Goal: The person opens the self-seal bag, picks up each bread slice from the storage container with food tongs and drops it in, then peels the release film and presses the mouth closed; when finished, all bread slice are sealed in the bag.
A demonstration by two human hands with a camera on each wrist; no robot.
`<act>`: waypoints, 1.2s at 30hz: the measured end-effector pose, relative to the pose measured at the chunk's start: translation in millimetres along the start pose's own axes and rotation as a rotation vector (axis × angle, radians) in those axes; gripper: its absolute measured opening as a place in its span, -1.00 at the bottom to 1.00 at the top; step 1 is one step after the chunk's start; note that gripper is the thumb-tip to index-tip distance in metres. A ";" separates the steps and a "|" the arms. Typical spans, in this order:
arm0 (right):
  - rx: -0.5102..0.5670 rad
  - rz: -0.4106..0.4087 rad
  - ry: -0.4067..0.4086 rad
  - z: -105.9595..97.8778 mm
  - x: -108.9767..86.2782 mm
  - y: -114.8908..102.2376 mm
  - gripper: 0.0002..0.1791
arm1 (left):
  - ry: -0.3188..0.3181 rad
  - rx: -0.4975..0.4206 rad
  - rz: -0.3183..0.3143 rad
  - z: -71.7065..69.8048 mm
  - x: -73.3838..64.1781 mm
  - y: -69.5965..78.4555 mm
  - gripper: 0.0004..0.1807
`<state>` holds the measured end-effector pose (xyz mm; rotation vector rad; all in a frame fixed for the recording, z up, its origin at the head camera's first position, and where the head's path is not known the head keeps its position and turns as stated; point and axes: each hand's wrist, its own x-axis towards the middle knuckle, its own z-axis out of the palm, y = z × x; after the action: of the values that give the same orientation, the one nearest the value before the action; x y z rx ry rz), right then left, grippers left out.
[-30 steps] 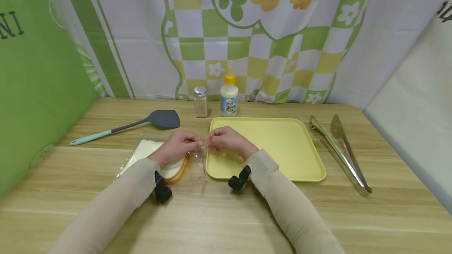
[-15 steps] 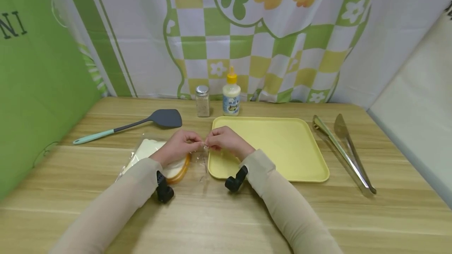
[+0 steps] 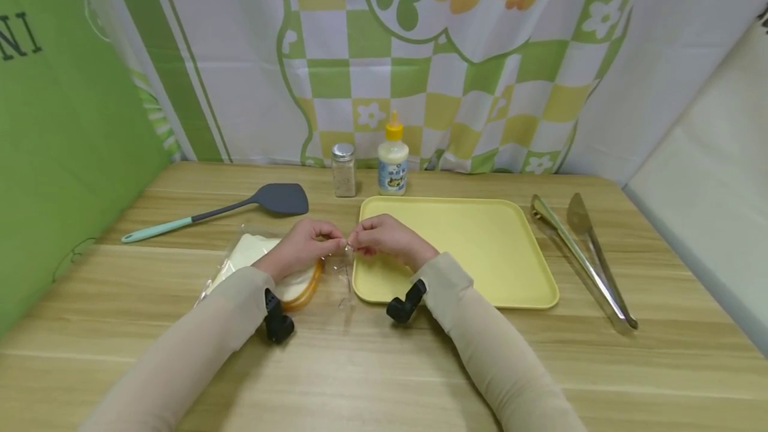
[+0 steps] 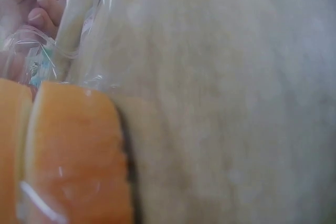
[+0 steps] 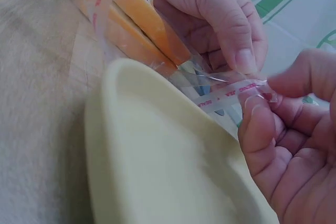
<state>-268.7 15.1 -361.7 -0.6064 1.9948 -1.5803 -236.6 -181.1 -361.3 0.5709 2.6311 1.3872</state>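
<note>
At the centre of the head view, your left hand (image 3: 302,247) and right hand (image 3: 387,239) meet almost fingertip to fingertip over the mouth of a clear bag (image 3: 344,283). Your left thumb and forefinger pinch the film; your right thumb and forefinger pinch the end of a clear strip with red lettering (image 5: 218,102), seen right of centre in the right wrist view. The bag lies left of centre on the wooden table (image 3: 366,379), partly under your left hand and forearm. It holds bread slices (image 3: 247,253), pale-faced with orange crusts; these crusts fill the lower left of the left wrist view.

Your right hand is above the left edge of a yellow tray (image 3: 468,252), right of centre. A spatula (image 3: 280,199) lies at left. A shaker (image 3: 344,175) and a yellow-capped bottle (image 3: 393,167) stand upright just behind the tray. Metal tongs (image 3: 582,265) rest at right, jaws spread.
</note>
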 end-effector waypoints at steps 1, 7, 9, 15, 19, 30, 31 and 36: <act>0.014 -0.001 -0.004 0.0 0.3 0.6 -0.87 | -0.001 -0.001 -0.001 0.0 -0.1 -0.1 -0.86; 0.010 0.019 0.026 3.4 1.9 1.0 -0.88 | -0.008 -0.007 0.000 1.3 -0.9 1.5 -0.85; 0.002 0.030 0.041 4.5 1.6 0.0 -0.88 | -0.014 -0.005 -0.001 1.4 -1.1 1.6 -0.84; -0.014 0.041 0.048 4.6 1.1 -2.8 -0.89 | -0.022 -0.003 0.002 -0.3 -1.3 0.9 -0.84; -0.014 0.053 0.040 4.0 1.6 -3.2 -0.90 | -0.022 0.003 0.008 -1.3 -2.1 1.7 -0.82; 0.050 0.028 -0.001 3.6 2.8 -2.1 -0.88 | -0.013 -0.016 -0.002 -2.2 -2.4 2.7 -0.85; 0.051 0.029 0.004 4.0 3.1 -1.7 -0.88 | -0.013 -0.015 -0.003 -2.0 -2.1 2.4 -0.84; 0.045 0.040 0.039 5.6 2.8 -2.6 -0.87 | -0.016 -0.011 0.002 -1.1 -1.2 1.6 -0.82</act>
<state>-267.2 8.6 -360.5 -0.5187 1.9816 -1.6197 -235.4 -181.6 -359.5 0.5819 2.6094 1.3904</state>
